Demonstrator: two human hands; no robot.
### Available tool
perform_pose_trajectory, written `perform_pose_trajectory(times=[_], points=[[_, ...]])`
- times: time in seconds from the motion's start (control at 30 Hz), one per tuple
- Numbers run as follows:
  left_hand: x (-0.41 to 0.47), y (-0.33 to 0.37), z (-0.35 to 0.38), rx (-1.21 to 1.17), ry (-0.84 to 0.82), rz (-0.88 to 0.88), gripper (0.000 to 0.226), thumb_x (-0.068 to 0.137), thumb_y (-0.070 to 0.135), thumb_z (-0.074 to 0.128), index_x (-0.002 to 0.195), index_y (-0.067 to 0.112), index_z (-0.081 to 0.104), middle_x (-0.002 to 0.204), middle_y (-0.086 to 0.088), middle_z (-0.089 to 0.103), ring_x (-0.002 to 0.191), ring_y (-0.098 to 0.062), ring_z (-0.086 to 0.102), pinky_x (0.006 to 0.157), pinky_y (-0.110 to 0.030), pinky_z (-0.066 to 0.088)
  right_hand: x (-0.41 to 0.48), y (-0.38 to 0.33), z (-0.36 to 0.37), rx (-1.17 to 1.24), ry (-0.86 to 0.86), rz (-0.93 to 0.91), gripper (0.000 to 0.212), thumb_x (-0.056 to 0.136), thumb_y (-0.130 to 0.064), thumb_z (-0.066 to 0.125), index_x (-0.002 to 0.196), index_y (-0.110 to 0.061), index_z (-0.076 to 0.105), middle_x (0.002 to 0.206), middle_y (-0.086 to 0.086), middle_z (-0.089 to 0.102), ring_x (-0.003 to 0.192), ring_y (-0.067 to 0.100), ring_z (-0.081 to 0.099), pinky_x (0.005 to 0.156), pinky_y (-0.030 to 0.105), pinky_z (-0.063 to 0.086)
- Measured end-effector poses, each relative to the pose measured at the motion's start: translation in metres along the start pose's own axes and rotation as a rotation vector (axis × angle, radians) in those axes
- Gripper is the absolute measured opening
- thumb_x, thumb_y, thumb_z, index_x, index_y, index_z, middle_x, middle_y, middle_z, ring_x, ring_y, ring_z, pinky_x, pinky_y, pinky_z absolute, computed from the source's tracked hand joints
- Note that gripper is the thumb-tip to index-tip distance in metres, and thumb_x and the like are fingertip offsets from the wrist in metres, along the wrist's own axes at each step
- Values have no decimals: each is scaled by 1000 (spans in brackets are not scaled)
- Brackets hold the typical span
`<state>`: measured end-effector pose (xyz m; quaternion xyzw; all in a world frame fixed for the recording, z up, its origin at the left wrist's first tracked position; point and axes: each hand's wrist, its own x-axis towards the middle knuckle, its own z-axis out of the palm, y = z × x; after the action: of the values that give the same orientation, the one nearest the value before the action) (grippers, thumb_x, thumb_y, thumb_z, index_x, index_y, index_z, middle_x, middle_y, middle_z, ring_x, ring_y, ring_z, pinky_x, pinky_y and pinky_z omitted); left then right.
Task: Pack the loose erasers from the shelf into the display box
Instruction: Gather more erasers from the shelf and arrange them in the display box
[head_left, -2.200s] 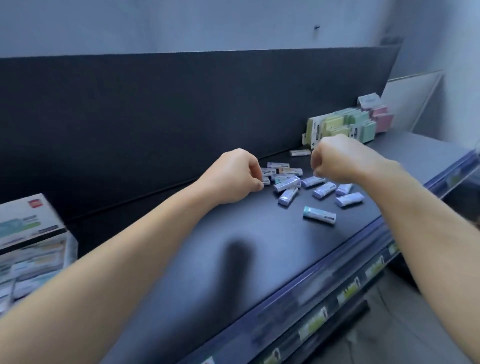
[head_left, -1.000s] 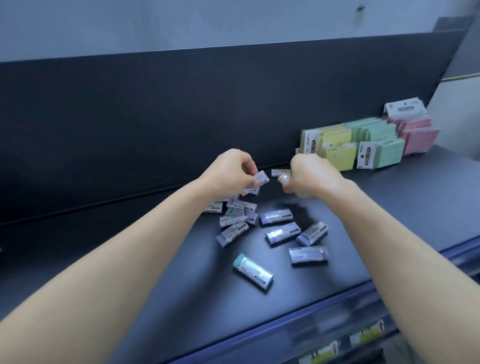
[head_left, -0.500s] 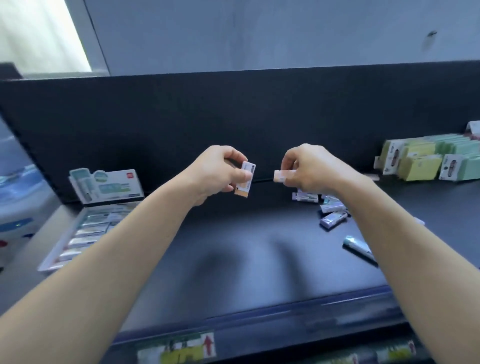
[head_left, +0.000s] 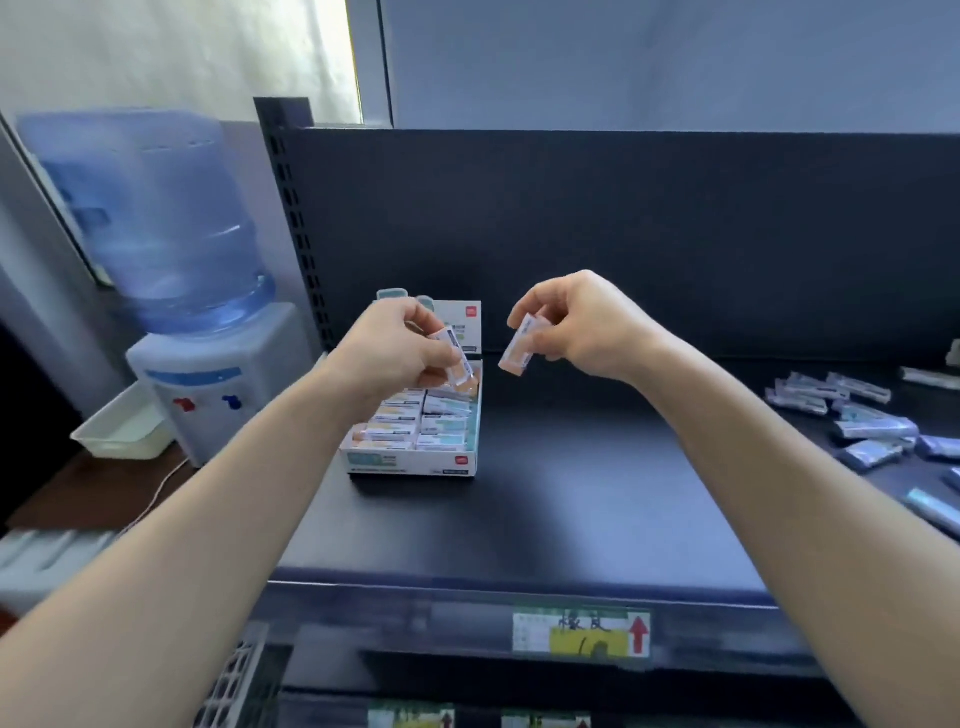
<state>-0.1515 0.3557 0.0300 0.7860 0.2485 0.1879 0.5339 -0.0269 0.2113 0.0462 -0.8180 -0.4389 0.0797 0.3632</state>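
Observation:
The white display box stands on the dark shelf at its left end, with rows of wrapped erasers inside and its lid flap upright. My left hand pinches an orange-tipped eraser just above the box's back half. My right hand pinches a second orange-tipped eraser, tilted, in the air to the right of the box. A heap of loose erasers in bluish wrappers lies on the shelf at the far right.
A water dispenser with a blue bottle stands left of the shelf, a white tray beside it. A perforated upright and dark back panel bound the shelf. A price label sits on the front rail.
Both hands picked one eraser each from the heap and carried them left. The view swung left with them, so the display box is now under my left hand.

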Motion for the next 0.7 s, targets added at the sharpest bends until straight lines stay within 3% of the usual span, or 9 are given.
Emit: perform_pose_trajectory(times=[0.13,0.27,0.43,0.7], points=[[-3,-10,-13,-5,77,-44,20,80,-5,67,87,6,52,80,-11,62,70,-22,65,63,-28,57,20,-6,22,4,-50,-61,25,85,-2,61,102,-20,67,80,0,57,68,12,51,63,22,45],[-4,-18,-18,14,146,-100,22,80,-4,69,86,7,50,86,-16,64,77,-28,68,69,-35,59,37,-7,36,-62,-76,-127,23,78,-5,70,90,-17,55,86,-4,57,74,13,53,62,22,43],[-5,-26,-24,58,191,-150,22,79,-1,71,84,8,52,87,-19,67,76,-29,68,70,-35,60,55,-13,49,-125,-213,-200,18,81,-4,66,86,-20,61,79,-3,60,67,11,54,55,19,42],[0,-33,-17,53,235,-212,20,80,-2,70,80,9,54,92,-21,68,73,-24,67,69,-31,59,72,-7,65,-271,-452,-252,24,83,1,62,96,-18,70,83,0,60,74,15,54,62,24,46]])
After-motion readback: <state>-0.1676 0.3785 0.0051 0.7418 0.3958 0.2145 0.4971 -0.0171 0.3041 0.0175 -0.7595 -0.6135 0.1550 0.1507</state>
